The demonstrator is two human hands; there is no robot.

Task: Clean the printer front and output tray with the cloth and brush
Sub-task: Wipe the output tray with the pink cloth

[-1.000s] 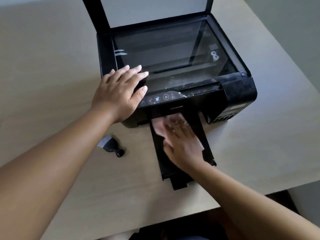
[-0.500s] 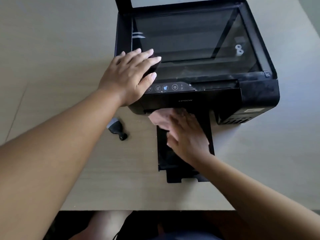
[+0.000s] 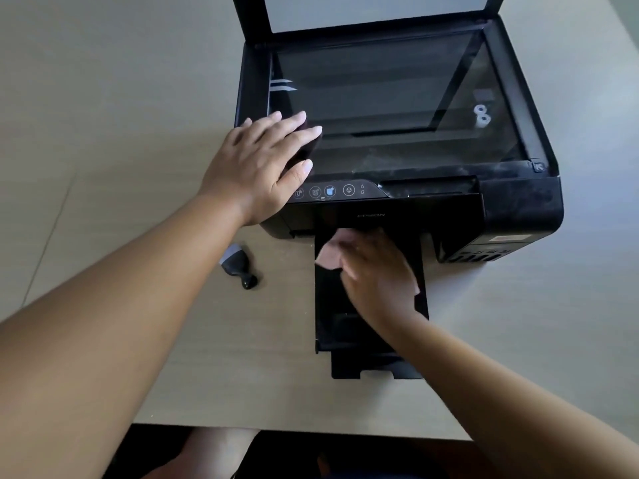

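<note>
A black printer (image 3: 518, 209) stands on the beige table with its scanner lid raised and the glass bare. Its black output tray (image 3: 332, 326) is pulled out toward me. My left hand (image 3: 262, 164) lies flat, fingers spread, on the printer's front left corner beside the control buttons. My right hand (image 3: 377, 274) presses a pink cloth (image 3: 328, 255) onto the upper part of the tray, just below the paper slot. A small black brush (image 3: 240, 267) with pale bristles lies on the table left of the tray, untouched.
The beige table (image 3: 138, 98) extends on both sides of the printer. Its near edge runs just below the tray's end. The raised scanner lid (image 3: 377, 8) stands at the back. My legs show under the table edge.
My right hand with the cloth has slid back and forth across the top of the tray near the slot. My left hand has stayed on the printer corner. The camera view has shifted.
</note>
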